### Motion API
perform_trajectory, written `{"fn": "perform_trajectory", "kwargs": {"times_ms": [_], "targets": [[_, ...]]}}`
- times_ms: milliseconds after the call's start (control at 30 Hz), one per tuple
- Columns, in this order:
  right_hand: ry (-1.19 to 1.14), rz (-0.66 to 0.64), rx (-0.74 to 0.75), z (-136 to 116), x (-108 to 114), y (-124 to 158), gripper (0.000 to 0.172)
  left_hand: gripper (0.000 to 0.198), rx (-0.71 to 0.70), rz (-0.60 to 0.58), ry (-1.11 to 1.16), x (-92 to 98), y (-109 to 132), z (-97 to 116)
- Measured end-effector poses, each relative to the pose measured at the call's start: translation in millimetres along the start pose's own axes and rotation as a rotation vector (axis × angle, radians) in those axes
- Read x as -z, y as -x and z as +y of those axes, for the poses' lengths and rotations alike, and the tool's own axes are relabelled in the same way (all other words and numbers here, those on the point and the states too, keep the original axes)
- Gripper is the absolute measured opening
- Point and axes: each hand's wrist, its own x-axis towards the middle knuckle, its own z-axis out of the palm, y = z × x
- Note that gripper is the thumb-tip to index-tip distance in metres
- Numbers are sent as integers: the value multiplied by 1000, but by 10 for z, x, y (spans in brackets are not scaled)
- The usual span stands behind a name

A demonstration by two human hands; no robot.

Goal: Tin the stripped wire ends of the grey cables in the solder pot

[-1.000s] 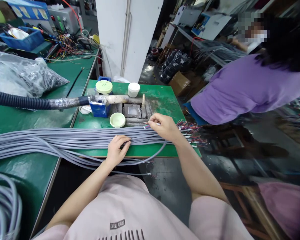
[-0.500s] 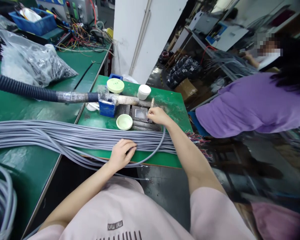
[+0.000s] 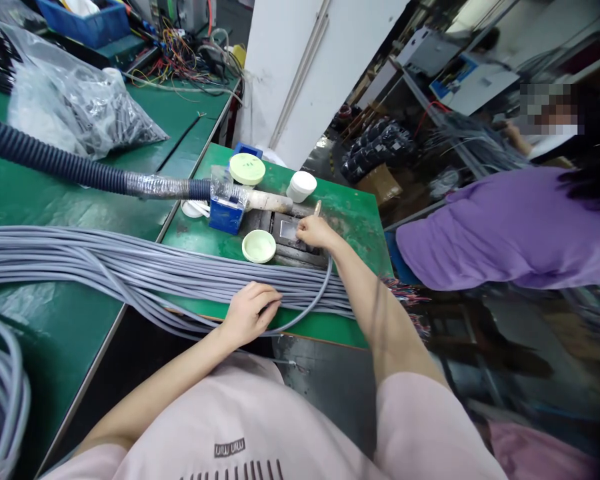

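The person wears a pale pink shirt of soft, smooth cloth [image 3: 300, 420]. Below the bare left hand [image 3: 253, 312], on the chest, is a small dark rectangular label with light letters [image 3: 229, 447]; the letters look turned around, so I cannot read them surely. Farther below from this hand there is a row of thin, dark, parallel stripes [image 3: 245, 471]. Beyond the bare right hand [image 3: 315, 232] and its bare forearm, a loose, short pink sleeve [image 3: 413, 413] covers the upper arm.

Cup [image 3: 259, 247] and hose [image 3: 103, 175] obstruct passage beside the block [image 3: 285, 231].
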Motion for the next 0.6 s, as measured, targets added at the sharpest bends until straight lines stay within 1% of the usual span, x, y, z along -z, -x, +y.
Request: {"fn": "perform_trajectory", "kwargs": {"times_ms": [300,433,500,533,600], "targets": [[15,9,0,-52,22,26,12,16,-17,17,10,-2,14,-8],[-9,34,-8,-91,108,55,10,16,-19,21,7,-3,3,-7],[-30,65,-21,-74,203,165,10,16,-13,16,2,4,-4,-3],[-67,98,-29,-53,263,273,11,15,-7,14,1,11,-7,2],[-219,194,-48,6,388,617,12,15,4,13,-4,30,-13,16]]}}
